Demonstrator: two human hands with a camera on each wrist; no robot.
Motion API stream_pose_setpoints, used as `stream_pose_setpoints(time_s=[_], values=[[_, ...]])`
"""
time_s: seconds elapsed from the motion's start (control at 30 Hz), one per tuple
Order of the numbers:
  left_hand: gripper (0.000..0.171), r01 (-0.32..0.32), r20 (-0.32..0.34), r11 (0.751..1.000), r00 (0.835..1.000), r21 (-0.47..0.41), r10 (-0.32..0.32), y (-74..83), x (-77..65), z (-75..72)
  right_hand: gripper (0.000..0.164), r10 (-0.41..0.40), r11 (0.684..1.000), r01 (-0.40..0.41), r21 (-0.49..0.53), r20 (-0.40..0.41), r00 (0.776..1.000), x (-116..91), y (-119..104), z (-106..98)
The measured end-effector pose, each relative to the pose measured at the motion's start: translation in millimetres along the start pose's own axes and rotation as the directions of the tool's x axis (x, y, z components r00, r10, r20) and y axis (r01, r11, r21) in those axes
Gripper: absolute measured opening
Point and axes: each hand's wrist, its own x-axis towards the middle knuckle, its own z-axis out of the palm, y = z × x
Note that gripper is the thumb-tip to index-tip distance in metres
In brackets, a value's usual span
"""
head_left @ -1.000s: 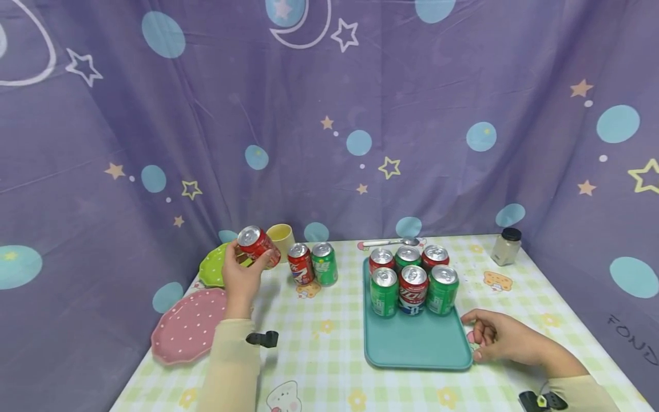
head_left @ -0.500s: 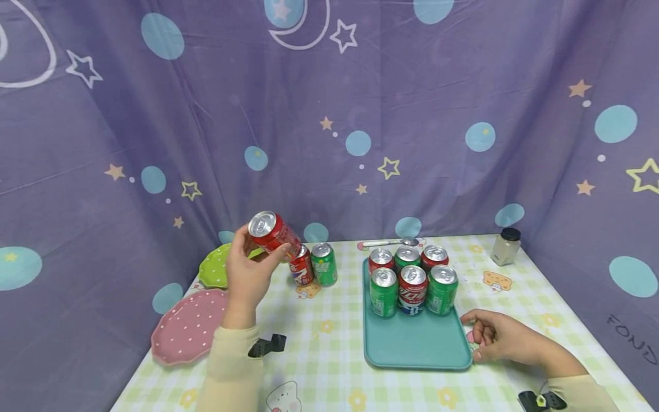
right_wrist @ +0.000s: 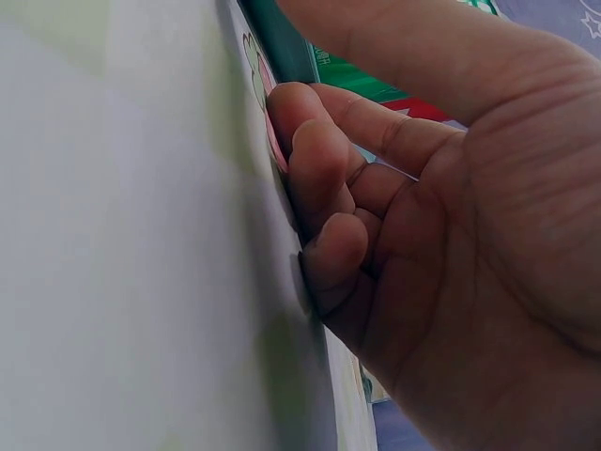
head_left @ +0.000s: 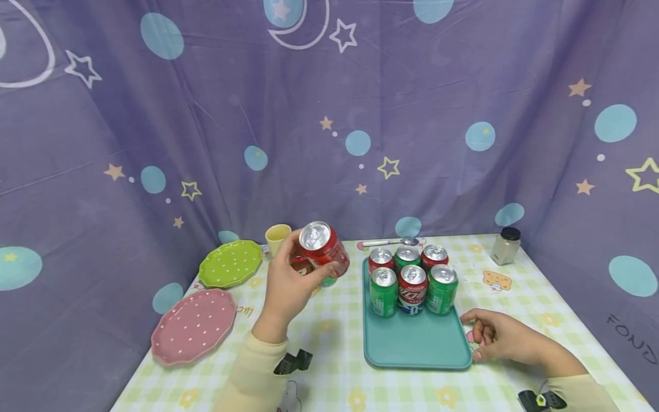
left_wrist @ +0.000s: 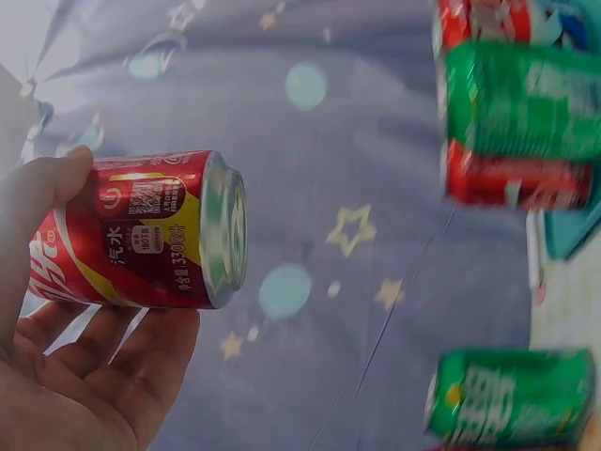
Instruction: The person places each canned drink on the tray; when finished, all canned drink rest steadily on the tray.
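Observation:
My left hand (head_left: 288, 289) grips a red soda can (head_left: 333, 252) up in the air, left of the tray. In the left wrist view the soda can (left_wrist: 141, 240) lies between thumb and fingers, its silver lid end pointing away from the palm. Behind that hand a standing red can (head_left: 301, 264) and a green can (head_left: 328, 282) are mostly hidden. A teal tray (head_left: 418, 346) bears two rows of red and green cans at its back half. My right hand (head_left: 507, 339) rests on the table, thumb and index fingertip at the tray's right edge, other fingers loosely curled.
On the left lie a green dotted plate (head_left: 230, 264) and a pink dotted plate (head_left: 193, 329). A yellow cup (head_left: 277, 236) stands behind the left hand. A spoon (head_left: 386, 243) lies behind the tray, and a black-lidded jar (head_left: 507, 247) stands at the back right. A purple curtain (head_left: 329, 194) hangs behind.
My left hand has carried the red soda can rightward from beside the yellow cup, passing in front of the two standing cans. The right hand and tray have stayed put.

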Motion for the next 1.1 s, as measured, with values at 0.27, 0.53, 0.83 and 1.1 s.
stream_pose_setpoints(time_s=[0.27, 0.53, 0.83, 1.1], values=[[0.071, 0.007, 0.164, 1.0, 0.986, 0.02, -0.01, -1.4, -17.3, 50.8, 0.068, 0.012, 1.0, -0.012, -0.016, -0.014, 1.0, 0, -1, 0], [0.071, 0.117, 0.356, 0.992, 0.926, 0.04, -0.124, -15.6, -43.2, 107.0, 0.069, 0.055, 0.997, -0.056, -0.046, -0.026, 0.998, 3, 3, -1], [0.071, 0.168, 0.432, 0.981, 0.881, 0.095, -0.192, -26.1, -64.9, 156.0, 0.069, 0.064, 0.997, -0.065, -0.03, -0.025, 0.998, 3, -2, 0], [0.07, 0.053, 0.436, 0.955, 0.882, 0.291, -0.182, -34.8, -79.8, 185.7, 0.068, 0.056, 0.998, -0.056, -0.013, -0.02, 0.998, 1, 0, 0]])
